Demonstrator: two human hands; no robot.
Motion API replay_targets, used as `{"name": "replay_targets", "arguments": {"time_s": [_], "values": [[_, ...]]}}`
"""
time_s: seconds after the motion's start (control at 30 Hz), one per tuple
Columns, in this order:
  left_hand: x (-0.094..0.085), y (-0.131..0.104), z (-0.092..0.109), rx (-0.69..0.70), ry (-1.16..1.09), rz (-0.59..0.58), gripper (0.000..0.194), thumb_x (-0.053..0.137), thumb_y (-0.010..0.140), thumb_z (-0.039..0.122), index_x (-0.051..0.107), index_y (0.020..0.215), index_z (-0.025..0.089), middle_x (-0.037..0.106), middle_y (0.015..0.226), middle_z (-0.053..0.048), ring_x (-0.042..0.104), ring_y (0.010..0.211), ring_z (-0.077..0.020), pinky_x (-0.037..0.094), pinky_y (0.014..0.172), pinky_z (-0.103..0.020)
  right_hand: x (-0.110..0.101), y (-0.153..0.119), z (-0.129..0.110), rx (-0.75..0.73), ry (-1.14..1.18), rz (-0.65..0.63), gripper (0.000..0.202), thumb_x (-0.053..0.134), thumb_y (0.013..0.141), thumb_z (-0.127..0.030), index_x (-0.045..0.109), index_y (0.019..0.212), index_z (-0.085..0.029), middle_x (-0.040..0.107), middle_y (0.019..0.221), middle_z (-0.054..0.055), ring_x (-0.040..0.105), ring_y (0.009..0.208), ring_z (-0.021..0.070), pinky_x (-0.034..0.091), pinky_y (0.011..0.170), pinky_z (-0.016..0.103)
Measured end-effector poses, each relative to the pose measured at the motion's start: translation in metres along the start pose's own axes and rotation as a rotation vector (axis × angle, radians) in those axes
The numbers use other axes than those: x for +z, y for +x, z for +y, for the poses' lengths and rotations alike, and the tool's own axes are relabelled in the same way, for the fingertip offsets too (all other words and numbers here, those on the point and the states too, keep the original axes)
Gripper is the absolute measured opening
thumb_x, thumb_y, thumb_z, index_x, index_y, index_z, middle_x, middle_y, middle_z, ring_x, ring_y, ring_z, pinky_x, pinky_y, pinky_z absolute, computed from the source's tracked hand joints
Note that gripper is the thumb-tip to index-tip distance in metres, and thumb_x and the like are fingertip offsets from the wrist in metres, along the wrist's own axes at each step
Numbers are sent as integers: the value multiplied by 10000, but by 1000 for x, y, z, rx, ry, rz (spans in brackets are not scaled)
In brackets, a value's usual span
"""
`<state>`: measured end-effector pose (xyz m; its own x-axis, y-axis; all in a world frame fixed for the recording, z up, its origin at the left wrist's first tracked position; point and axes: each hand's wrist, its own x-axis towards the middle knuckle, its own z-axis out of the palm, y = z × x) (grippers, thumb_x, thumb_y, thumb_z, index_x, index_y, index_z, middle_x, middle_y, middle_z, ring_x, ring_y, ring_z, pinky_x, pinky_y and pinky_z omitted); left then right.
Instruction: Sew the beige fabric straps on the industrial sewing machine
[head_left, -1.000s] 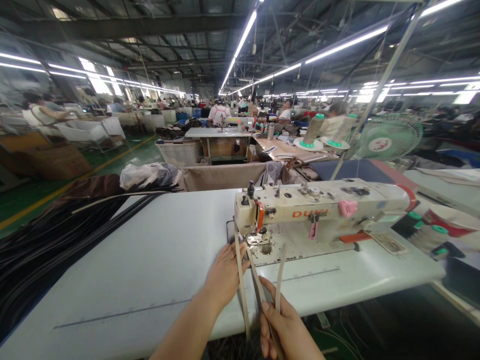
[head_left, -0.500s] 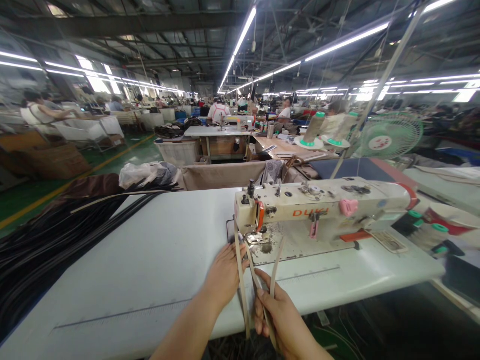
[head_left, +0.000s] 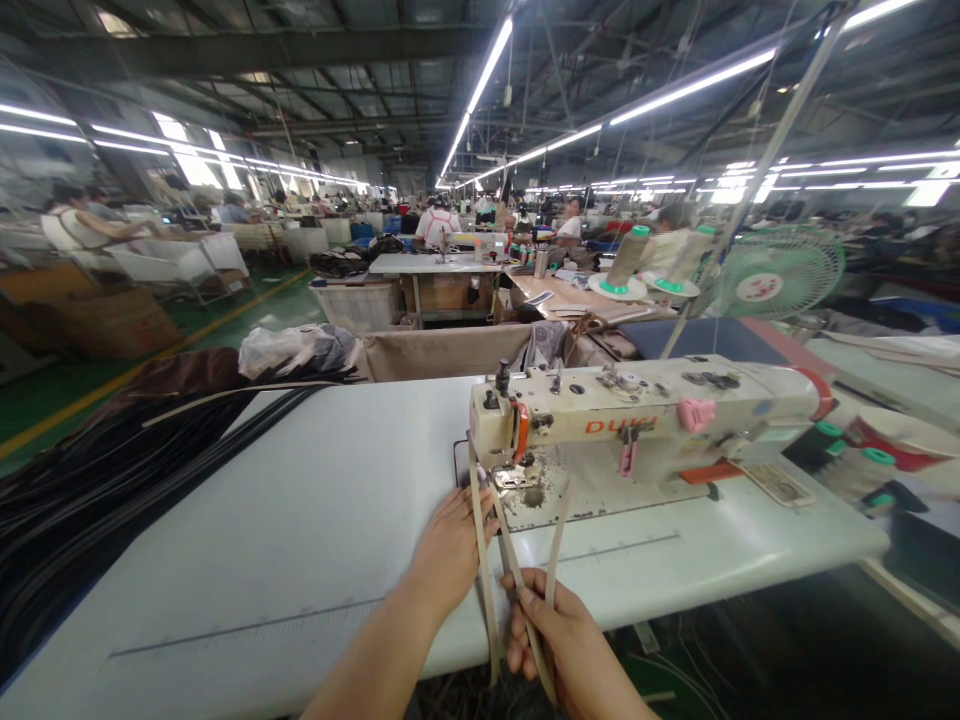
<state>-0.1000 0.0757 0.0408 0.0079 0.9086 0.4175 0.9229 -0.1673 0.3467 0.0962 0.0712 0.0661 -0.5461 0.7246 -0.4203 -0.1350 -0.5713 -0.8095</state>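
Beside the needle area of a white sewing machine [head_left: 645,410], my left hand [head_left: 450,545] lies palm down on the pale table, its fingers at the beige strip [head_left: 481,560] near the presser foot. The fingertips are partly covered by the strip. My right hand [head_left: 544,625] is closed round another length of beige strip [head_left: 512,545] at the table's front edge, thumb on top. One end of this strip [head_left: 557,530] sticks up from the right hand, while the other part runs towards the needle.
Black strips [head_left: 112,480] are heaped along the table's left side. Behind the machine stand thread cones [head_left: 628,258] and a green fan [head_left: 776,275]. A fabric-lined bin [head_left: 450,350] touches the far side. People sit at other machines further off.
My right hand has moved slightly down towards the table's front edge with the strip in it. My left hand has stayed in place.
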Motion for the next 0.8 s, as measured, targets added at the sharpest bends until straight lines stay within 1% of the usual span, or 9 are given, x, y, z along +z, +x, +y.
{"name": "replay_targets", "arguments": {"time_s": [0.07, 0.2, 0.3, 0.5, 0.67, 0.8], "values": [[0, 0, 0, 2, -6, 0, 391, 423, 1102, 333, 562, 1451, 226, 631, 1481, -79, 554, 1415, -256, 446, 1204, -519, -2, -3, 2, 13, 3, 1, 653, 879, 633, -673, 653, 966, -158, 639, 570, -54, 612, 416, 114, 359, 383, 188], [1, 0, 0, 8, -18, 8, 403, 425, 1103, 336, 548, 1471, 226, 640, 1469, -88, 567, 1401, -253, 447, 1201, -521, -8, -6, 5, 21, -6, -24, 624, 867, 659, -667, 657, 958, -162, 633, 570, -57, 610, 414, 108, 355, 377, 181], [1, 0, -1, 12, -21, 25, 403, 431, 1101, 338, 553, 1470, 235, 647, 1460, -90, 586, 1382, -259, 459, 1190, -529, -12, -6, 10, 24, -26, -45, 630, 852, 658, -693, 656, 944, -167, 627, 555, -58, 608, 404, 112, 355, 367, 180], [2, 0, -1, 33, 5, 25, 408, 426, 1104, 338, 544, 1479, 231, 644, 1463, -98, 584, 1385, -258, 458, 1187, -526, -17, -10, 17, 8, -28, -54, 568, 821, 726, -667, 664, 961, -174, 624, 567, -58, 614, 417, 105, 334, 374, 173], [4, 0, -2, 22, 35, 14, 399, 432, 1103, 330, 568, 1455, 200, 644, 1459, -121, 600, 1368, -261, 454, 1189, -522, -17, -14, 17, 36, -50, -47, 615, 828, 685, -705, 660, 948, -175, 623, 559, -55, 606, 409, 110, 323, 371, 182], [6, 0, -2, 25, 30, 25, 400, 426, 1104, 342, 566, 1459, 221, 651, 1453, -102, 596, 1372, -260, 460, 1186, -531, -21, -16, 19, 82, -55, -56, 646, 832, 664, -729, 659, 968, -185, 615, 560, -60, 591, 417, 107, 325, 390, 188]]}}
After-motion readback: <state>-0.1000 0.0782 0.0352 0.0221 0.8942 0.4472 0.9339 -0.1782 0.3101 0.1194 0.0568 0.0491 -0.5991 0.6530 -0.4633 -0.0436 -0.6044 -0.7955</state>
